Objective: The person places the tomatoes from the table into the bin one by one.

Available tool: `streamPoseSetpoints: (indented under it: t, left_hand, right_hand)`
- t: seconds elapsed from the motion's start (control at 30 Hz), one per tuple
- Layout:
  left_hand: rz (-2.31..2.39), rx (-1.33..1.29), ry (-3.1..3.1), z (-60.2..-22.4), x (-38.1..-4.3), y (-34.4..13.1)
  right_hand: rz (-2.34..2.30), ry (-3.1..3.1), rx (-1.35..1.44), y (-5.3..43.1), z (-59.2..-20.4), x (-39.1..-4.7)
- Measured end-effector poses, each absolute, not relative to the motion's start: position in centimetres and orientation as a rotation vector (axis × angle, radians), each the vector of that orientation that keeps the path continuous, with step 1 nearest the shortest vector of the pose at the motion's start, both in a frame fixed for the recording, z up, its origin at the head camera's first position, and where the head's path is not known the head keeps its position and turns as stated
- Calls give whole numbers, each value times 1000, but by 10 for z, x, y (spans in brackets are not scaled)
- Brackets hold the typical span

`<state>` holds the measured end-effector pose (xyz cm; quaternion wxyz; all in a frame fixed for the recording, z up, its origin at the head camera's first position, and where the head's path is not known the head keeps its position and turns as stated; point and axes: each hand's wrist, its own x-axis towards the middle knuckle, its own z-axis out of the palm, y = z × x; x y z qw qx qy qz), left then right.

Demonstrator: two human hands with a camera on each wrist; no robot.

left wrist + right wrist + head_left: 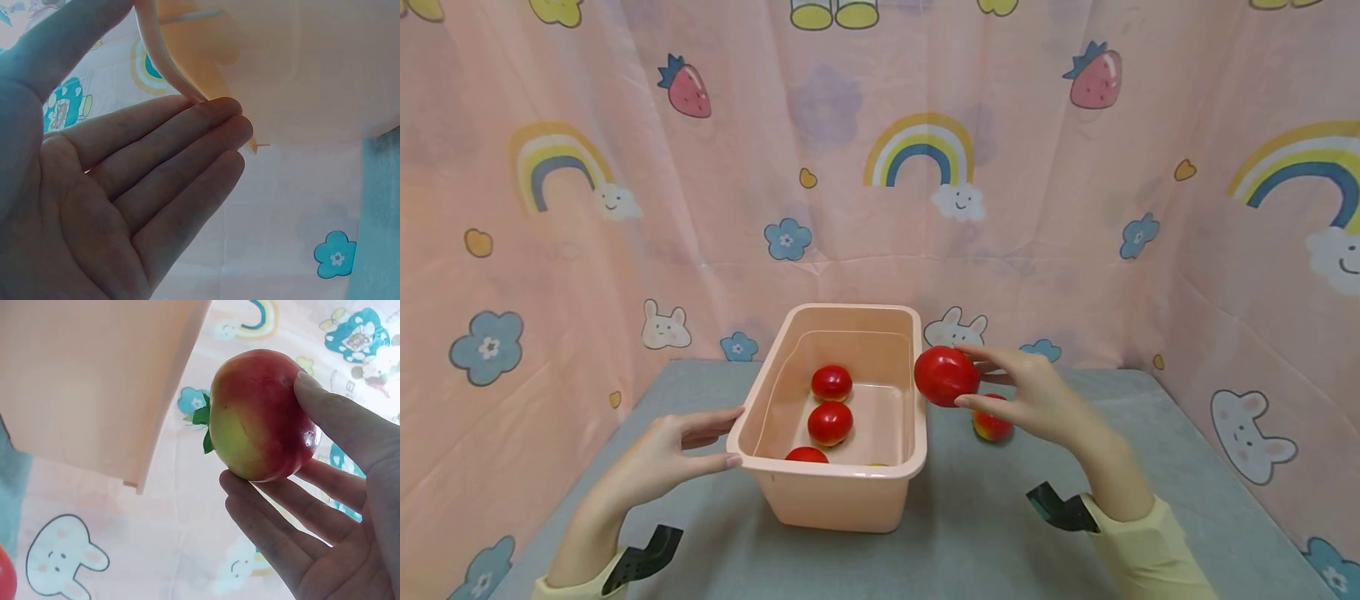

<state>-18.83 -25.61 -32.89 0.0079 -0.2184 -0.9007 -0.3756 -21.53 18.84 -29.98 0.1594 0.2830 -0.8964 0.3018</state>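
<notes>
My right hand (1037,396) holds a round red fruit (947,377) between thumb and fingers, just right of the tub's rim and above the table. In the right wrist view this fruit (262,415) shows a yellow-green patch and small green leaves at one end. My left hand (662,458) has its fairly straight fingers and thumb at the left rim of a peach-coloured plastic tub (831,500). Inside the tub lie several red fruits, among them one at the middle (831,423) and one farther back (831,382); the front wall partly hides others.
Another red and yellow fruit (992,421) sits on the grey table (1000,517) behind my right hand, partly covered by it. A pink patterned curtain (880,267) hangs behind the table and along both sides.
</notes>
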Motion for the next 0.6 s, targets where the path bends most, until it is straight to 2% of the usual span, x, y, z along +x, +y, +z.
streamPoseSetpoints:
  t: [0.6]
  left_hand:
    - [-1158, -632, -2835, -331, -190, -257]
  right_hand:
    - [898, -2540, 933, 156, -295, -226]
